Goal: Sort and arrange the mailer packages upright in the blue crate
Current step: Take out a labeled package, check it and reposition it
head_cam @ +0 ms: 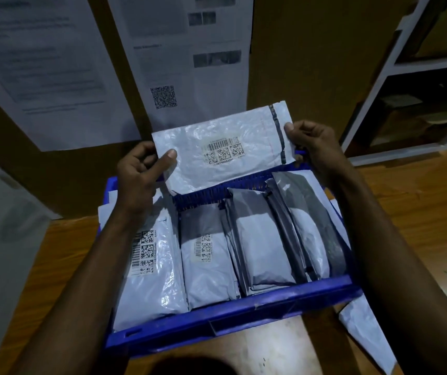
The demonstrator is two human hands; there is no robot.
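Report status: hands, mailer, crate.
Left hand and right hand pinch white mailer by its ends, above far wall of blue crate. Packed mailers fill it. No obstruction seen.

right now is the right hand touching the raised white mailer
Touching. The head view shows the right hand pinching the right edge of the white mailer, thumb on its front beside the dark seal strip. The left hand pinches the opposite edge.
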